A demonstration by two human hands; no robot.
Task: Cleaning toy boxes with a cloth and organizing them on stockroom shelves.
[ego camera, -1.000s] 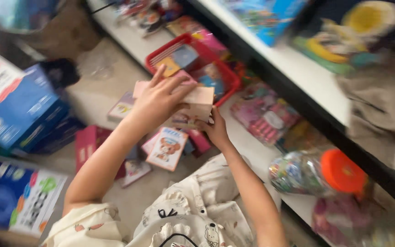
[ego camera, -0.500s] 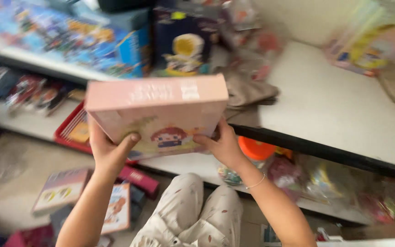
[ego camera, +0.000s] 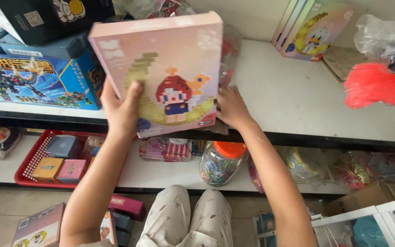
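A large flat pink toy box (ego camera: 165, 68) with a pixel-style cartoon figure on its front is held upright in front of the white upper shelf (ego camera: 298, 105). My left hand (ego camera: 122, 110) grips its lower left edge, thumb on the front. My right hand (ego camera: 231, 107) holds its lower right edge, fingers partly hidden behind the box. Both forearms reach up from my lap.
A blue robot toy box (ego camera: 37, 82) and dark boxes stand on the shelf's left. Pastel boxes (ego camera: 316, 29) and a red fluffy item (ego camera: 378, 87) sit at the right. Below are a red basket (ego camera: 33, 160), an orange-lidded jar (ego camera: 220, 162) and boxes on the floor (ego camera: 37, 226).
The pink box has been lifted from the floor up to the upper shelf and turned so its front faces me. My view has risen with it.
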